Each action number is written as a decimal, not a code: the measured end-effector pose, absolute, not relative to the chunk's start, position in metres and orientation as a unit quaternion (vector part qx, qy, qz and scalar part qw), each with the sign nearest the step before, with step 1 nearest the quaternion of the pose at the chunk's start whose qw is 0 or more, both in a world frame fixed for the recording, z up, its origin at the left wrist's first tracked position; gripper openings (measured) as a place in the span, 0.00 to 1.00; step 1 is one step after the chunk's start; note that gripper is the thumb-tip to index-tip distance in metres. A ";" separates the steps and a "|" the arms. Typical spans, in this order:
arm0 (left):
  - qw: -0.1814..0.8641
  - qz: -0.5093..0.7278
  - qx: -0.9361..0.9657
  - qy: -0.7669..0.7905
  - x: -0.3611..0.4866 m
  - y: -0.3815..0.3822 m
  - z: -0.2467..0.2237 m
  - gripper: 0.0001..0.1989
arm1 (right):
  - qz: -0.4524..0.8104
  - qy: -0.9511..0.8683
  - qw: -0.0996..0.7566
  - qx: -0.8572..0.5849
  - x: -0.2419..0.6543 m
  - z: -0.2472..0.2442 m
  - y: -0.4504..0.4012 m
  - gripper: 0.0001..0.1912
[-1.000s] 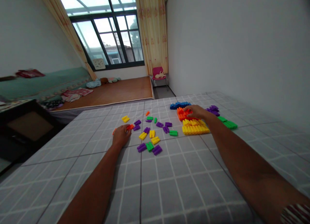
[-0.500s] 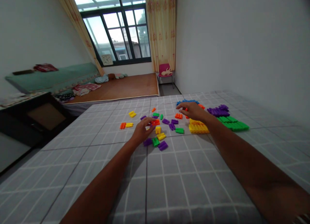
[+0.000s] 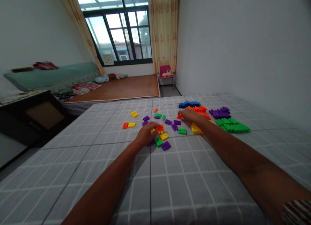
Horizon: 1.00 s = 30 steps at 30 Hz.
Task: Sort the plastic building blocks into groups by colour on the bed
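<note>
My left hand point(image 3: 147, 133) is closed at the near left of the loose pieces, with a yellow piece point(image 3: 153, 131) at its fingertips. An orange piece point(image 3: 159, 128) lies just beyond those fingers. My right hand point(image 3: 189, 115) reaches down onto an orange piece point(image 3: 179, 116), its fingers closed at it. Beside that hand are rows of orange blocks point(image 3: 198, 111) and yellow blocks point(image 3: 196, 129), the latter partly under my forearm. Between the hands lie purple pieces point(image 3: 174, 127) and a green piece point(image 3: 182, 131).
Blue blocks point(image 3: 189, 104), purple blocks point(image 3: 220, 112) and green blocks point(image 3: 232, 125) sit in groups at the right of the checked tablecloth point(image 3: 194, 179). A yellow piece point(image 3: 134, 114) lies at the far left. Beyond are a low bed point(image 3: 131, 85) and a pink chair point(image 3: 165, 71).
My right hand has come down from above the blocks onto the orange piece, uncovering the blue and orange rows. My left hand's fingers have closed around a yellow piece.
</note>
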<state>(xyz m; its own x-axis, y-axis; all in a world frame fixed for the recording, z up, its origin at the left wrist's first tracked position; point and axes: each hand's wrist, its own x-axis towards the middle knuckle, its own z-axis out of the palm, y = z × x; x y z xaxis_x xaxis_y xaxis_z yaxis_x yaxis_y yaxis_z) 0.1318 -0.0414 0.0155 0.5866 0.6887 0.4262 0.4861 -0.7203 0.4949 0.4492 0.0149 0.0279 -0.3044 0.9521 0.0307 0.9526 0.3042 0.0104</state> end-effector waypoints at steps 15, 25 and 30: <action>0.167 0.302 0.879 0.330 0.133 -0.043 0.017 0.16 | -0.072 -0.800 -0.067 -0.592 0.476 0.069 -0.003 0.15; 0.166 0.301 0.884 0.318 0.133 -0.044 0.020 0.16 | -0.018 -0.812 -0.058 -0.580 0.466 0.063 0.000 0.31; 0.163 0.298 0.882 0.327 0.133 -0.044 0.020 0.17 | 0.014 -0.826 -0.104 -0.554 0.462 0.053 0.012 0.37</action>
<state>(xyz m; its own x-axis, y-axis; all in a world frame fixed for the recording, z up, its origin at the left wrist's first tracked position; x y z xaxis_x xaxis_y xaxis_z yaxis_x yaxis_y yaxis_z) 0.1326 -0.0442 0.0201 0.6091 0.6738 0.4182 0.4794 -0.7329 0.4826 0.4620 0.0121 0.0530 -0.3641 0.9125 -0.1866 0.9182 0.3852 0.0922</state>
